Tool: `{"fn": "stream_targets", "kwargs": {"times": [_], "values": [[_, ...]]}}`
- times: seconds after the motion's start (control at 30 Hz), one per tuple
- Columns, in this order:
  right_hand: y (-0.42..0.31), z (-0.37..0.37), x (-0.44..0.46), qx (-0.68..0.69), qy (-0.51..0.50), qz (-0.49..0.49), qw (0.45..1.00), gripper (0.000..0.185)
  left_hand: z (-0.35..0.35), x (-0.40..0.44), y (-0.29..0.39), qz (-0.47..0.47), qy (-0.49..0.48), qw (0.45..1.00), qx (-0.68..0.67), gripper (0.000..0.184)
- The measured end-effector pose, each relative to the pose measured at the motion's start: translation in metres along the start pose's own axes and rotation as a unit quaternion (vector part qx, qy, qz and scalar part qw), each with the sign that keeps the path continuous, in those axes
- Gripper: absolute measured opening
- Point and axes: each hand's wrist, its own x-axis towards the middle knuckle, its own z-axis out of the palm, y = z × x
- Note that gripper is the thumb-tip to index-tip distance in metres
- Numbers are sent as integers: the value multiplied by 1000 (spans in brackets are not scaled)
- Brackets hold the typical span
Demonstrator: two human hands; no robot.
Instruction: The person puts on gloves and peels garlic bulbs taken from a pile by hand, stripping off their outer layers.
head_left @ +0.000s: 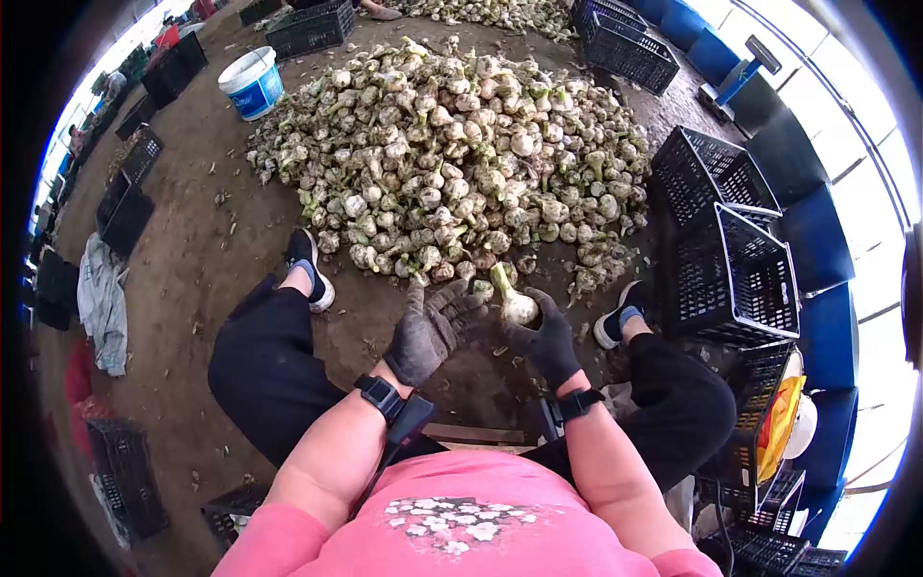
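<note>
A large heap of garlic bulbs [461, 154], with short cut stems and soil on their skins, lies on the ground in front of me. My right hand [550, 344], in a dark glove, grips one pale garlic bulb [520, 308] between thumb and fingers, its green stem pointing up and left. My left hand [425, 337], in a dirty grey glove, is open beside it, palm turned toward the bulb and fingers apart. Nothing shows in that hand. Both hands hover between my knees, just short of the heap's near edge.
Black plastic crates [735, 274] stand close on my right, with more at the back and far left. A white and blue bucket [252, 85] is beyond the heap's left side. A blue scale [738, 79] stands at the back right. A whitish sack [102, 303] lies left.
</note>
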Motion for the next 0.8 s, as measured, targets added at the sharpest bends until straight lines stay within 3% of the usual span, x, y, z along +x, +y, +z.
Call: {"fn": "stream_targets", "kwargs": {"times": [0.03,0.1,0.13,0.17,0.2,0.23,0.27,0.3,0.33,0.47,0.57,0.63,0.73,0.8], "values": [[13,-1,2,-3,8,2,1000,67,3,-3,3,1,11,1000,-1,74],[39,-13,4,-291,77,-162,940,70,1,-5,4,11,11,1000,12,67],[30,-30,0,-208,81,-158,962,71,-1,-6,4,19,21,999,17,64],[20,-54,-3,-252,102,-229,935,64,-2,-8,6,29,31,999,24,61],[16,-77,-14,-118,89,-150,978,53,-3,-9,5,51,59,996,29,54],[-36,-95,-39,-106,80,-74,988,39,-7,-9,7,43,56,997,27,54],[-56,-110,-60,-177,113,-82,974,34,-12,-11,10,44,52,996,54,52],[-78,-117,-86,-162,157,-30,974,30,-14,-10,9,46,45,995,80,50],[-97,-120,-115,-233,204,-88,947,27,-9,-12,6,49,53,993,97,45],[-87,-112,-227,-317,302,-154,886,20,-7,-11,-5,20,54,983,177,40],[-51,-102,-282,-349,328,-70,875,16,10,-19,-13,-10,67,971,229,37],[-60,-102,-268,-282,370,-40,884,13,-5,-22,-18,-3,102,955,277,35],[-113,-96,-192,-288,289,-131,903,13,-7,-30,-15,-31,199,916,346,31],[-125,-80,-124,-265,180,-174,931,14,-18,-27,-13,-5,198,911,362,26]]}}
